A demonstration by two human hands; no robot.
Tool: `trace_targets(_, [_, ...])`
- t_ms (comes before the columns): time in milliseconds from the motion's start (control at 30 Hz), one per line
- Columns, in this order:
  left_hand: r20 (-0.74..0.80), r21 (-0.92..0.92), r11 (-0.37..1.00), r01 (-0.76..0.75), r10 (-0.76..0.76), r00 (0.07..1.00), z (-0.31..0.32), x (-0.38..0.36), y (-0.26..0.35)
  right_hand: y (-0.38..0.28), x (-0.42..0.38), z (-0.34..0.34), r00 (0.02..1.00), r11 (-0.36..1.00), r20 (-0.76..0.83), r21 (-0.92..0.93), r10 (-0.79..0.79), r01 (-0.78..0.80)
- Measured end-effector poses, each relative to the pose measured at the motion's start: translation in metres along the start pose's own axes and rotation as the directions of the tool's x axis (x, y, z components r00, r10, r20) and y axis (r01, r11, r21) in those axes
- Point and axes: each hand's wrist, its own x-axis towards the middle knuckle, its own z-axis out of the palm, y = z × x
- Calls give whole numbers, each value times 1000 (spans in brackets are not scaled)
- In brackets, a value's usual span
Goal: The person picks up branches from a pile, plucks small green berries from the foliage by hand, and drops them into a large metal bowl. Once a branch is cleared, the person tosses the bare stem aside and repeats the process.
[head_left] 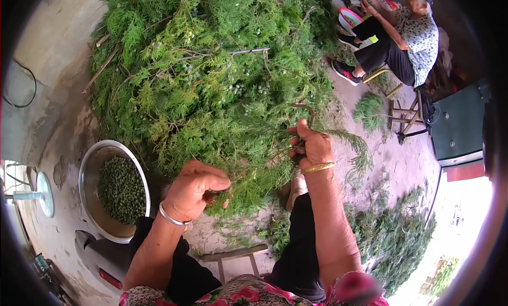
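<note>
My right hand [313, 147], with a gold bracelet at the wrist, is closed round the stem of a leafy evergreen branch [254, 188]. The branch's green sprays hang down to the left and stick out to the right of the fist. My left hand [198, 189], wearing a silver bangle, is curled at the left edge of those sprays with thumb and fingers together. Whatever is between its fingers is hidden. Beyond both hands lies a large heap of cut evergreen branches [190, 89], with small pale green cones among the leaves.
A metal basin [84, 187] partly filled with small round green cones [121, 189] stands at left. Stripped-looking greenery [391, 242] lies at lower right. At upper right another person [415, 41] sits by a red-rimmed basin [345, 16]. A green cabinet [463, 121] stands at right.
</note>
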Motion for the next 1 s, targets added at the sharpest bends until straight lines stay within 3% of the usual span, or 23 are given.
trace_targets(33, [17, -3, 999, -35, 35, 999, -6, 1, -3, -1, 0, 0, 1000, 1000, -19, 4, 5, -5])
trace_targets(100, [345, -344, 926, -158, 281, 896, -13, 1, 8, 6, 41, -32, 999, 999, -41, 52, 10, -8])
trace_targets(167, [259, -399, 905, -150, 268, 928, -24, -6, 28, 1, 56, -47, 998, 995, -70, 99, 8, -1])
trace_targets(233, [120, -318, 935, -156, 203, 972, -26, -11, 38, -7, 52, -47, 974, 973, -224, 216, -32, 82])
trace_targets(267, [96, -300, 942, -154, 190, 977, -21, -11, 38, 2, 62, -50, 992, 948, -124, 316, -8, 47])
trace_targets(400, [116, -291, 956, -44, 81, 990, 1, -5, 21, -12, 34, -39, 988, 913, -147, 407, 48, 16])
trace_targets(567, [156, -179, 982, 63, -35, 987, 28, 5, -4, -9, 23, -26, 994, 945, -75, 324, 73, -45])
trace_targets(700, [123, -218, 969, 114, -88, 989, 43, 12, -10, 2, 12, -17, 1000, 965, -13, 261, 24, -20])
trace_targets(767, [100, -232, 965, 125, -104, 990, 45, 14, -8, 4, 8, -12, 993, 962, 118, 274, -23, -10])
trace_targets(833, [104, -378, 915, 138, -106, 989, 46, 16, -8, 6, 0, -10, 981, 975, 180, 223, -65, 24])
trace_targets(1000, [181, -514, 828, 226, -153, 971, 35, 21, -11, 7, -12, -2, 954, 984, 270, 151, -134, 95])
